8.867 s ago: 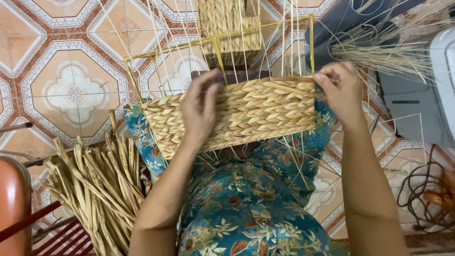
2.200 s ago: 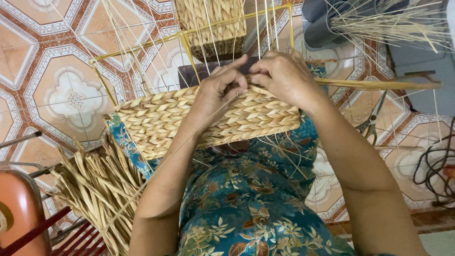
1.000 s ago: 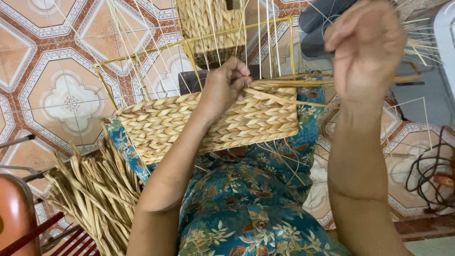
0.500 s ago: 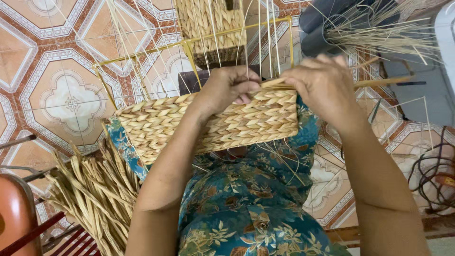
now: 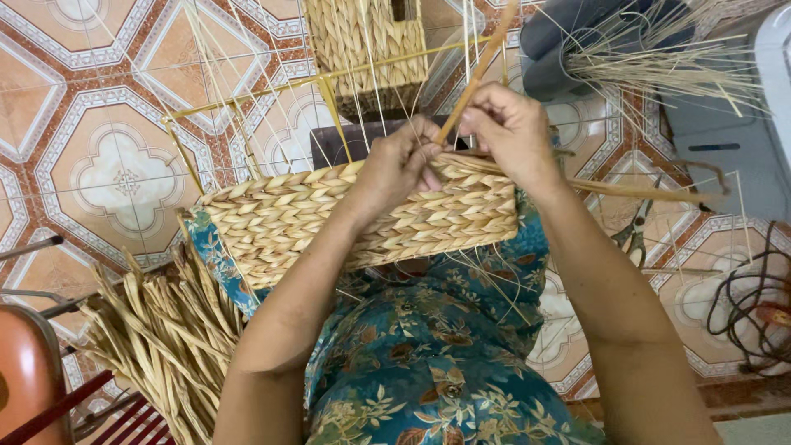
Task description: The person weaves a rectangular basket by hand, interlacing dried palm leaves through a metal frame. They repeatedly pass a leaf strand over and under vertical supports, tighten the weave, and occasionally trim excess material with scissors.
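Straw strand (image 5: pixel 478 70), pinched between both hands' grip

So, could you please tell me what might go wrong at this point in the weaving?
The right hand bends a strand sharply at the basket rim; it could crease or snap. The left hand alone pins the top row, so a slip may loosen it. The thin upright stakes stand close to both hands and could get knocked askew.

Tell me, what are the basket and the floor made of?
The basket looks like dried plant fibre, maybe straw or water hyacinth: pale tan, matte, twisted strands plaited in rows. The left hand and right hand pinch one such strand. The floor looks like glazed ceramic tile: patterned, slightly shiny.
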